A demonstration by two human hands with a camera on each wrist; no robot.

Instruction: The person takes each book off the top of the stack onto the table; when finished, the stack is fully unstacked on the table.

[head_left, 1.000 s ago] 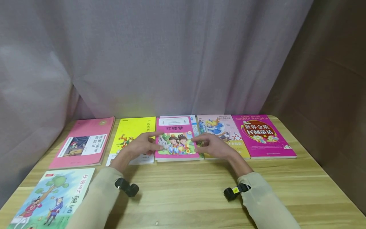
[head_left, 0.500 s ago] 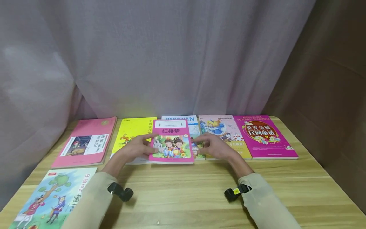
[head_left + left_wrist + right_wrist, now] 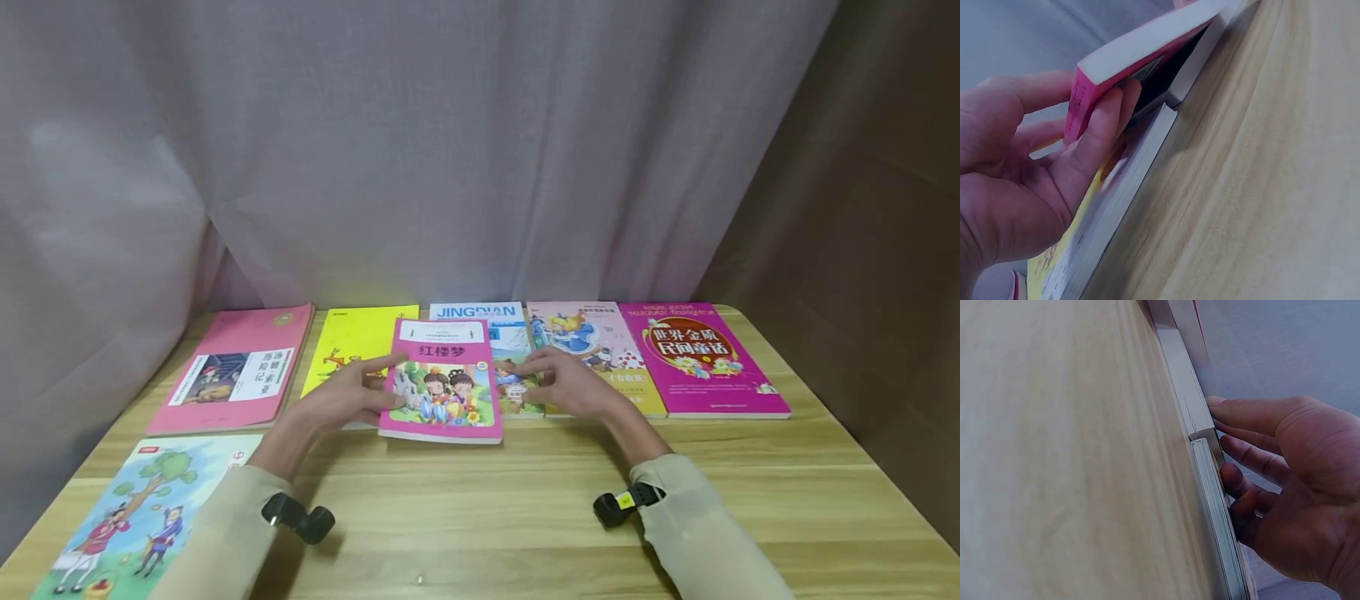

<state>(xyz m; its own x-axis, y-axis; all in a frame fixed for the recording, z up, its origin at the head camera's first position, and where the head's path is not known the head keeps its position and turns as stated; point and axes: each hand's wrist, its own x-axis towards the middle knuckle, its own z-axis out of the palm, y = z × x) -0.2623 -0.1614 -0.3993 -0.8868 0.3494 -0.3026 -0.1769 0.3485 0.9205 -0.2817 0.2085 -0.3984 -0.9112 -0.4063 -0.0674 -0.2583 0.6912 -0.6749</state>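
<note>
My left hand (image 3: 337,398) grips a small pink book (image 3: 442,354) at its left edge, with two children drawn on the cover. In the left wrist view, the pink book (image 3: 1147,47) is raised and tilted above the books on the table, thumb beneath and fingers at its spine. Behind and right of it lies a blue-and-white book (image 3: 476,312) lettered JINGDIAN, partly covered by the pink one. My right hand (image 3: 576,385) has its fingertips at that book's right edge, over the neighbouring Alice book (image 3: 573,321). In the right wrist view, my right hand (image 3: 1310,481) has loosely bent fingers beside the page edges.
A yellow book (image 3: 360,329) and a larger pink book (image 3: 225,412) lie left in the back row; a magenta book (image 3: 720,392) ends it at right. A picture book (image 3: 150,500) lies front left, partly behind my left sleeve. A grey curtain (image 3: 450,150) hangs behind the wooden table (image 3: 480,517).
My left hand has lifted the pink book and drawn it left and toward me, uncovering more of the blue-and-white book. My right hand has let the pink book go and stayed nearly in place.
</note>
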